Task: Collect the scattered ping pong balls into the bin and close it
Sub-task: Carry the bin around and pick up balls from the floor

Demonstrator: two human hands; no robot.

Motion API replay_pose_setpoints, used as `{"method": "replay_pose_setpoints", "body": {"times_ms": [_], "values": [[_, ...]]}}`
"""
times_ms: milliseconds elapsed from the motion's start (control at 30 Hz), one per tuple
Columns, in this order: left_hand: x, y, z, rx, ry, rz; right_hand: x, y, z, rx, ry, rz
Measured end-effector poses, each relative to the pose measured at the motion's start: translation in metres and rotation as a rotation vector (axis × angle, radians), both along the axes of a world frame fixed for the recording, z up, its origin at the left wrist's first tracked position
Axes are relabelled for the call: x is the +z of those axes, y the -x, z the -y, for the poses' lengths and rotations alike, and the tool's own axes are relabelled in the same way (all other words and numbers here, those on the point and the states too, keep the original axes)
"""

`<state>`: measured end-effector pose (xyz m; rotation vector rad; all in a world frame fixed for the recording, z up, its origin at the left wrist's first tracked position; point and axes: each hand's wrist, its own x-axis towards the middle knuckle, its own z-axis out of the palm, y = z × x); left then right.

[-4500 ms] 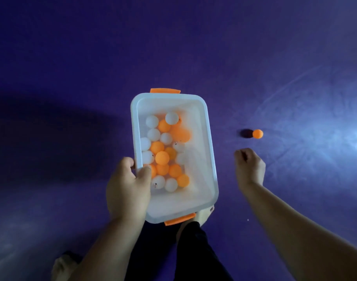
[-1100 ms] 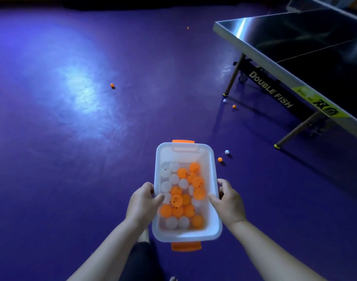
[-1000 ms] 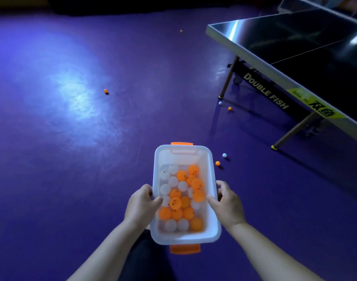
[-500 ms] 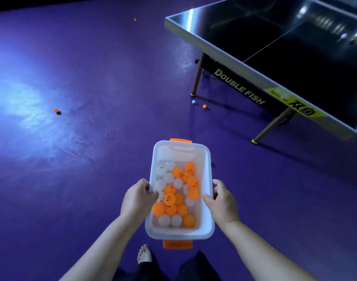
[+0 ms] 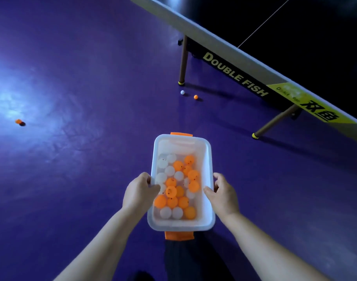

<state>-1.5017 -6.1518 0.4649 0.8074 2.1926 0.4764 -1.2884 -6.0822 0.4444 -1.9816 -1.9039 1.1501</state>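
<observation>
Your left hand and right hand clasp the rims of one white plastic bin. Three balls lie loose on the open purple floor: a white ball and orange ball beside the table leg, another orange ball far left.

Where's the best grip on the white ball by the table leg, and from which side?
Take the white ball from above, fingers pinching across its widest part. It sits free on the purple floor, with the table leg just behind and an orange ball apart on its right, so a top approach probably avoids nudging either.
</observation>
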Motion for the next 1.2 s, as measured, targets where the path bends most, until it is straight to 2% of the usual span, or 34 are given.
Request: {"method": "replay_pose_setpoints", "body": {"times_ms": [267,500,733,933,1067,1200], "values": [[-0.064,0.001,-0.135,0.122,0.066,0.056,-0.061,0.008,-0.163,0.127,0.132,0.080],[-0.187,0.027,-0.197,0.224,0.149,-0.035,-0.205,0.017,-0.232,-0.030,0.312,0.063],[-0.348,0.052,-0.244,0.207,0.219,-0.073,-0.403,0.011,-0.249,-0.143,0.498,0.204],[-0.434,0.065,-0.255,0.181,0.215,-0.079,-0.553,0.016,-0.232,-0.258,0.618,0.277],[-0.464,0.064,-0.256,0.174,0.201,-0.092,-0.614,0.017,-0.216,-0.142,0.669,0.439],[-0.489,0.061,-0.269,0.130,0.173,-0.103,-0.648,0.021,-0.203,-0.243,0.630,0.456]]}}
